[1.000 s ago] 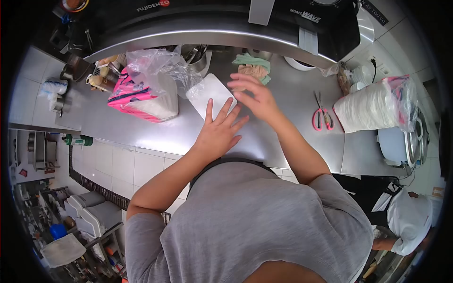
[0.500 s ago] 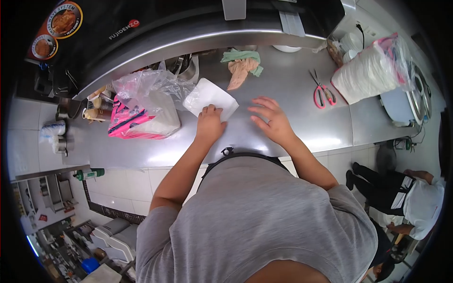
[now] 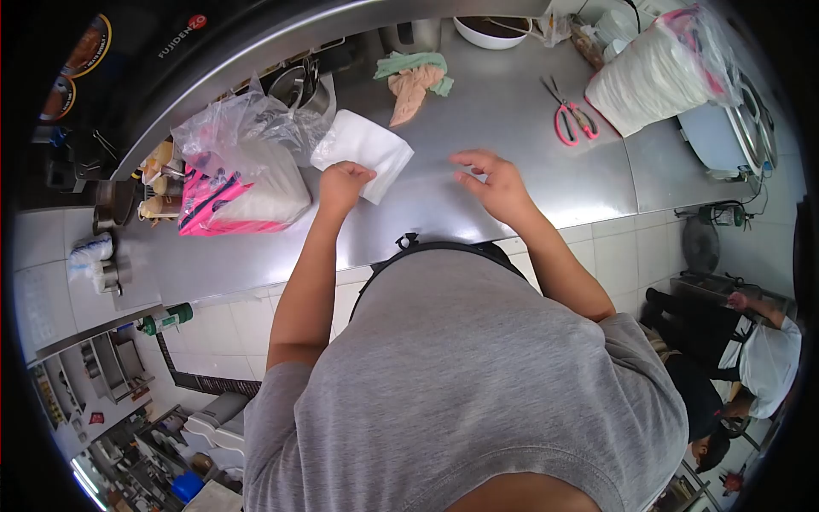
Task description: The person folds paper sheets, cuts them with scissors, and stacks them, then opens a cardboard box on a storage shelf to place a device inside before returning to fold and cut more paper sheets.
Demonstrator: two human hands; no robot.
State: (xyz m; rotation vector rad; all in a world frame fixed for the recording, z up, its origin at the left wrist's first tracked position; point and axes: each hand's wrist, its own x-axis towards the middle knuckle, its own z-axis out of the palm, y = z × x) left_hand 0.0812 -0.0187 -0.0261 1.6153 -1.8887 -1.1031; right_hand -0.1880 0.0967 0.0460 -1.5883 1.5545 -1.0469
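Observation:
A flat white paper piece, possibly a bag or a folded sheet, lies on the steel counter in front of me. My left hand pinches its near left edge between thumb and fingers. To the right, my right hand hovers over the counter with nothing in it, thumb and fingers apart and slightly bent. Left of the paper sits an opened pink-and-clear plastic pack with white contents. A green cloth and a peach cloth lie crumpled beyond the paper.
Pink-handled scissors and pliers lie to the right, near a large wrapped white stack. A white bowl stands at the back. A black appliance overhangs the far left. People are at the lower right.
My left hand has gone from lying on the paper to pinching its near edge. My right hand's fingers have drawn closer together. The view has shifted, showing more of the counter's back.

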